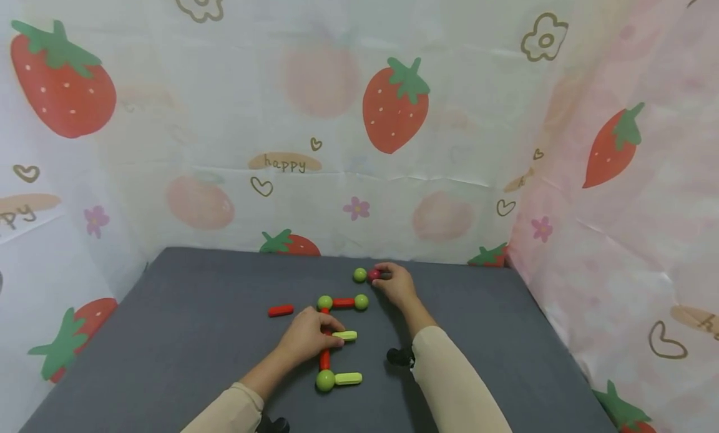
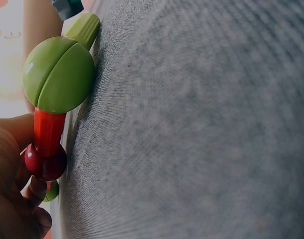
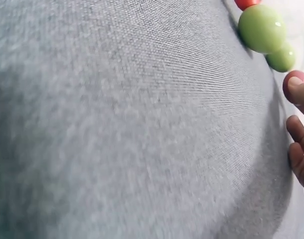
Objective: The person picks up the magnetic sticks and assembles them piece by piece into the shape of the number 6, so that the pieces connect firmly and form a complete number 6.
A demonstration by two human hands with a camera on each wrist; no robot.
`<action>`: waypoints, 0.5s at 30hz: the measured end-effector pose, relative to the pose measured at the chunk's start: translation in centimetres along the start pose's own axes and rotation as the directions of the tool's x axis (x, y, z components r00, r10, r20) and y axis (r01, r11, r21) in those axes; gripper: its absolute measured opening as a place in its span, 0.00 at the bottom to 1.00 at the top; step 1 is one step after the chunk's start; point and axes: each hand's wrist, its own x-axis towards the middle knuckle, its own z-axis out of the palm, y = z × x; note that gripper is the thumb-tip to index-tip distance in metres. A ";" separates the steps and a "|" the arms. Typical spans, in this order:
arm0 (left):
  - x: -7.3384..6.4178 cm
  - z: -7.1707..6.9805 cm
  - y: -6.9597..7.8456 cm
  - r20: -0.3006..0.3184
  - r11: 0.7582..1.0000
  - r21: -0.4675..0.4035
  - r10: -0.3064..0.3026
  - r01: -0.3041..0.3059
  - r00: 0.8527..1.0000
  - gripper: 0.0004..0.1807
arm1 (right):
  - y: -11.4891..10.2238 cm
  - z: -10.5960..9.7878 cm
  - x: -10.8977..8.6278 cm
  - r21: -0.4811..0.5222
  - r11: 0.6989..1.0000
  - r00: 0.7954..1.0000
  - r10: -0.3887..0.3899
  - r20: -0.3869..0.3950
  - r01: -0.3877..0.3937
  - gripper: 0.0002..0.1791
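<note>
Head view, from near to far: your two cream sleeves [image 1: 460,380] stretch over a grey bench [image 1: 208,339]. Nearest sits the front green ball [image 1: 325,381], with the front lime rod [image 1: 349,379] pointing right and a red rod [image 1: 324,360] running away from you. That rod meets the middle red ball [image 2: 46,164], mostly covered from above but plain in the left wrist view. Your left hand [image 1: 306,336] has its thumb and fingers bent round this ball, and the second lime rod [image 1: 346,335] pokes out rightward between the fingertips. Beyond, the line reaches the corner green ball [image 1: 324,302], joined by a cross rod [image 1: 343,302] to the end green ball [image 1: 361,302] on its right. A loose red rod [image 1: 280,310] lies apart, off to the left. Farthest on the bench, your right hand [image 1: 397,286] pinches the far red ball [image 1: 374,274] between thumb and finger. Just left of it rests the far green ball [image 1: 359,275]; whether they touch, you cannot tell. Behind stands a pale cloth [image 1: 224,108] printed with strawberries.
</note>
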 end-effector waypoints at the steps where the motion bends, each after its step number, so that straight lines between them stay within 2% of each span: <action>1: 0.0 0.0 0.1 0.000 1.000 0.001 -0.001 0.001 1.000 0.09 | 0.0 -0.2 -0.1 0.001 1.000 1.000 -0.001 -0.002 0.001 0.21; 8: 0.2 0.0 0.2 -0.014 1.000 0.012 -0.005 0.005 1.000 0.09 | -0.8 -1.8 -1.4 0.002 1.000 1.000 -0.019 -0.013 0.019 0.20; 15: 0.0 0.2 0.1 -0.008 1.000 0.010 -0.014 0.014 1.000 0.09 | -1.1 -2.7 -3.6 -0.010 0.998 0.998 -0.061 -0.011 0.061 0.20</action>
